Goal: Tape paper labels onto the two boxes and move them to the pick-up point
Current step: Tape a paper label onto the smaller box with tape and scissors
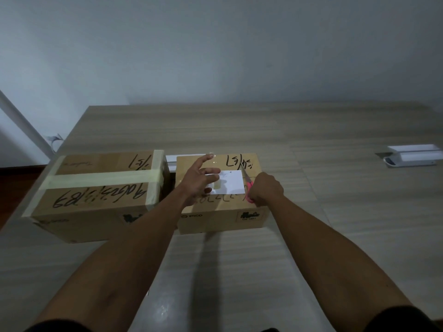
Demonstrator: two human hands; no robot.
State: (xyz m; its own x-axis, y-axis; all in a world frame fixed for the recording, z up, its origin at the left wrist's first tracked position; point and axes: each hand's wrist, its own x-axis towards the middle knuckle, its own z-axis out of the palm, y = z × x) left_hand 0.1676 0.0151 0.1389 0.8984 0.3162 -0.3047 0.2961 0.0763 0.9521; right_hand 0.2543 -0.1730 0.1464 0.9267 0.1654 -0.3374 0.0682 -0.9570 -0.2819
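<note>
1. We see two cardboard boxes side by side on the pale wood-grain counter [311, 130], standing close together with a narrow gap between them.
2. The left box [96, 195] carries strips of pale tape crossing its top and black handwriting on the cardboard.
3. The right box [220, 212] also bears black handwriting on its lid, and a printed logo shows on its near face.
4. A white paper label [231, 182] lies flat on the lid of the right box, near its middle.
5. Our left hand [200, 182] reaches over the right box and covers the label's left part; its fingers are spread, the index finger stretching toward the far edge of the lid.
6. Something clear and rounded, probably a roll of transparent tape [217, 184], sits beneath the left hand's fingers on the label; we cannot tell whether the fingers grasp it or only rest on it.
7. Our right hand [266, 188] is at the label's right edge, its grip curled around the pink handles of a pair of scissors [247, 180].
8. The scissor blades point away from us, up along the label's right side toward the handwriting.
9. A white flat device [412, 155] lies far off to the right on the counter, well apart from both boxes.
10. Behind the gap between the boxes, a white strip-like object [184, 159] shows on the counter.
</note>
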